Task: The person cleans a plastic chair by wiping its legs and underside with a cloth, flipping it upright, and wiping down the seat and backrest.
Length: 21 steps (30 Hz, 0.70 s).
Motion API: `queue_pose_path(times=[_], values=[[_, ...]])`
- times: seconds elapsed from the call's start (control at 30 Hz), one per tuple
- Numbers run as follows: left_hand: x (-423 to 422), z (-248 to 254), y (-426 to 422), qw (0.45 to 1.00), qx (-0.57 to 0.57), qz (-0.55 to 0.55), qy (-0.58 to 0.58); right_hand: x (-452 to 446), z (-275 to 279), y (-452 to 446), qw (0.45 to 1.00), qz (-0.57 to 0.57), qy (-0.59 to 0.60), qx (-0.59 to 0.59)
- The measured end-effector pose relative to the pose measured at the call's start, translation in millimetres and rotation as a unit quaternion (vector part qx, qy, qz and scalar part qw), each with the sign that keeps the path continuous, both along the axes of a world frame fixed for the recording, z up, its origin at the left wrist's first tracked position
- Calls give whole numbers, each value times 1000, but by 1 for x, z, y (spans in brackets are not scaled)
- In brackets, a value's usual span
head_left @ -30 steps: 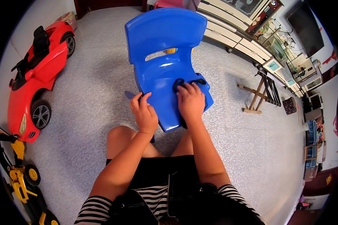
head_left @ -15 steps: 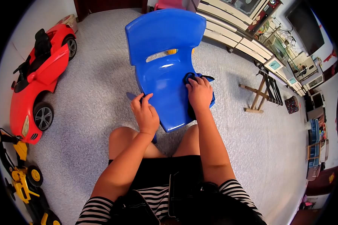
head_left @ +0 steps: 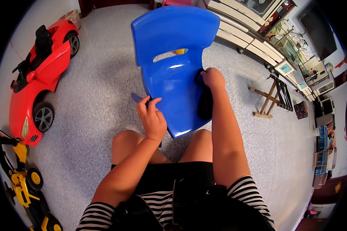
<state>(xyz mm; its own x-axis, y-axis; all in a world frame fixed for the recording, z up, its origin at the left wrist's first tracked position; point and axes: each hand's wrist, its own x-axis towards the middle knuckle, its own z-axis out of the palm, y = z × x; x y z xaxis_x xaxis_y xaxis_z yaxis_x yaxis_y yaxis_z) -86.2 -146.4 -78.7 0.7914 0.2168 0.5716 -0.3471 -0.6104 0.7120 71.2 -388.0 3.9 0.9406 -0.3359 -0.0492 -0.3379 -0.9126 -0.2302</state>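
A blue plastic chair (head_left: 169, 86) with a slot in its backrest stands right in front of my knees. My left hand (head_left: 152, 117) is by the left edge of the seat, its fingers bent and apart, the fingertips at the rim. Over the seat's right edge lies a soft black cloth item (head_left: 205, 104); its exact kind does not show. My right hand (head_left: 214, 79) has its fingers closed on the upper end of this cloth, beside the seat. Part of the cloth is hidden behind my right wrist and forearm.
To the left are a red ride-on car (head_left: 36, 82) and a yellow-and-black toy digger (head_left: 21, 183). A folding stool (head_left: 272, 96) stands on the right, near a patterned box-like object (head_left: 300, 110). White drawers (head_left: 235, 32) line the back right.
My right hand has moved up and to the right, and its fingers have closed on the cloth. More of the black cloth shows along the seat edge. My left hand has barely moved.
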Motion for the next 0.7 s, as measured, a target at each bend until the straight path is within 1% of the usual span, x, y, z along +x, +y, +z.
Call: queue_pose_path(times=[0.07, 0.13, 0.2, 0.27, 0.3, 0.33, 0.4, 0.47, 0.53, 0.67, 0.7], values=[[0, 1, 0, 1000, -6, -5, 7, 13, 8, 1, 1000, 0, 13, -17], [1, 3, -3, 1000, -17, -1, 14, 18, 15, 2, 999, 3, 46, 8], [3, 5, -5, 999, -31, 0, 13, 10, 14, 5, 999, -19, 30, -4], [2, 3, -4, 999, -20, -2, 36, 6, 6, 2, 999, 23, -30, -9], [3, 4, -4, 999, -22, 0, 34, 18, -9, -12, 999, 48, -24, 1], [2, 5, -3, 999, -10, 0, 34, 24, -11, -20, 998, 52, -24, 1], [0, 6, -1, 999, 2, 0, 37, 26, -10, -24, 996, 85, 6, 39], [0, 6, -3, 999, -21, -5, 49, 20, -2, -17, 997, 74, 12, 31], [1, 3, -4, 999, -21, -3, 45, 10, 16, 6, 999, -12, 13, -30], [2, 1, -3, 999, -5, -1, 38, 12, 24, 14, 999, -24, 14, -33], [3, 2, -2, 999, -2, -1, 37, 15, 24, 14, 999, -7, 26, -33]])
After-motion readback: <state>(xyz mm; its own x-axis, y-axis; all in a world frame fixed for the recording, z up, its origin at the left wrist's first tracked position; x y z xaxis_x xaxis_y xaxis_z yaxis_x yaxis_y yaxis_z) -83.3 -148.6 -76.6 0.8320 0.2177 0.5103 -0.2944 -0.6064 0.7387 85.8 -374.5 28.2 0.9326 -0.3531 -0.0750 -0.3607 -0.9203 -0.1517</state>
